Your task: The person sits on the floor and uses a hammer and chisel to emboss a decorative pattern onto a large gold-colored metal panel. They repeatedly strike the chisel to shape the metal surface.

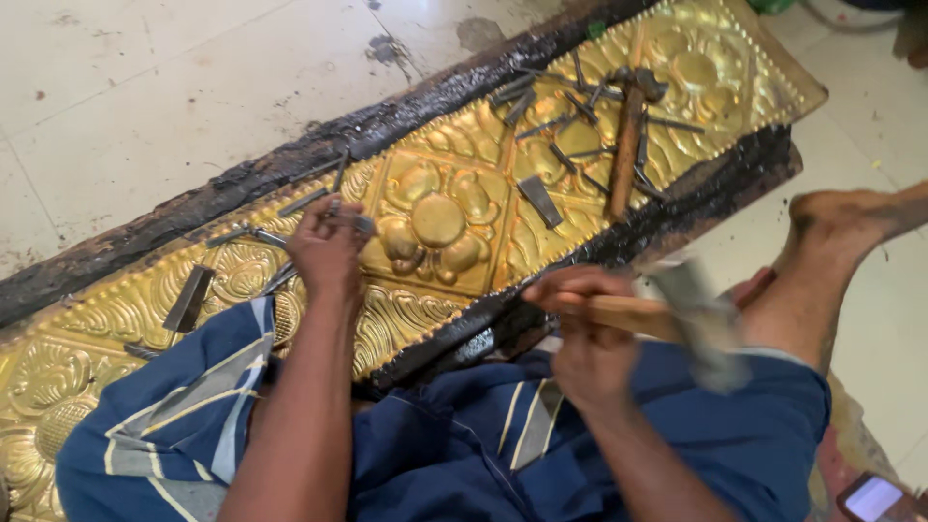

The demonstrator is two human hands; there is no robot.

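Note:
A long embossed brass sheet (pixel 440 217) with flower patterns lies on a black pitch-covered board (pixel 290 159) across the floor. My left hand (pixel 327 253) holds a small metal punch (pixel 353 222) against the brass, left of the central flower. My right hand (pixel 585 319) grips a wooden-handled hammer (pixel 691 314), blurred, raised to the right of the board's near edge. My legs in blue striped cloth (pixel 454 440) are folded below the sheet.
Several metal punches and chisels (pixel 565 126) and a second hammer (pixel 628 135) lie on the far right of the brass. A flat chisel (pixel 188 298) rests at left. My bare foot (pixel 841 227) is at right. A phone (pixel 875 498) sits bottom right.

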